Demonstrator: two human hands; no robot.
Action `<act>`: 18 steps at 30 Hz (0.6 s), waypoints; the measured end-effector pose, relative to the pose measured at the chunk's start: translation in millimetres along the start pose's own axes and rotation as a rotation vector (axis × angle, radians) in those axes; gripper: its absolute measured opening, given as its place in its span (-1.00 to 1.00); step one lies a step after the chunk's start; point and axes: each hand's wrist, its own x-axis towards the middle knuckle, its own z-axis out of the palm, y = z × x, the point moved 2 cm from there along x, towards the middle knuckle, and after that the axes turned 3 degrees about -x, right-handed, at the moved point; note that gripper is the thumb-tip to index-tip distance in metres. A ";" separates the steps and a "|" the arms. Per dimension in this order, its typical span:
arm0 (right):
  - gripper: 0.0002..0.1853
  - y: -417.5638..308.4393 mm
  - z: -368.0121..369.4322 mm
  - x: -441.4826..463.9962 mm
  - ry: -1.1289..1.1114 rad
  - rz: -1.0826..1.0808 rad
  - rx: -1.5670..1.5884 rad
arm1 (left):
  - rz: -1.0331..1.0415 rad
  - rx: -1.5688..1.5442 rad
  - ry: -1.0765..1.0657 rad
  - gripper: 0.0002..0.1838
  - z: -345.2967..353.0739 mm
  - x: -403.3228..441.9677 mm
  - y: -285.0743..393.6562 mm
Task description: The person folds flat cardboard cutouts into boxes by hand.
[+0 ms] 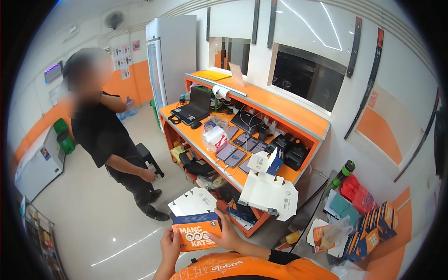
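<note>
An orange and blue cardboard box [198,233], printed "MANG KATSU", is held up in front of my body. Its white inner flap [193,202] stands open at the top. My left hand [170,242] grips the box at its left side. Around the right side and corner, my right hand [228,233] is closed on the same box. Unfolded white box blanks [268,193] lie at the near end of the orange desk, beyond my right hand. A partly folded box [275,161] with a blue side is behind them.
The orange desk [186,125] carries a laptop [195,107], several phones [235,158], a plastic bag [215,135] and black devices [296,153]. Folded boxes [368,240] and a red bag [357,193] sit at right. Another person [105,130] stands at left.
</note>
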 end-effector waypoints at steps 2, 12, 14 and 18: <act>-0.06 0.3 3.3 0.8 0.024 -0.010 0.002 | -0.056 -0.090 -0.030 -0.59 -0.1 -3.4 2.5; -0.14 19.7 -1.1 10.9 -0.172 0.142 0.448 | 0.146 -0.128 -0.252 -0.40 1.9 5.9 -5.3; -0.13 15.8 -8.4 17.3 -0.206 0.212 0.559 | 0.132 -0.167 -0.271 -0.37 3.7 8.6 0.9; -0.07 19.5 -20.3 25.3 -0.288 0.260 0.532 | 0.064 -0.412 -0.431 -0.29 7.0 7.2 30.6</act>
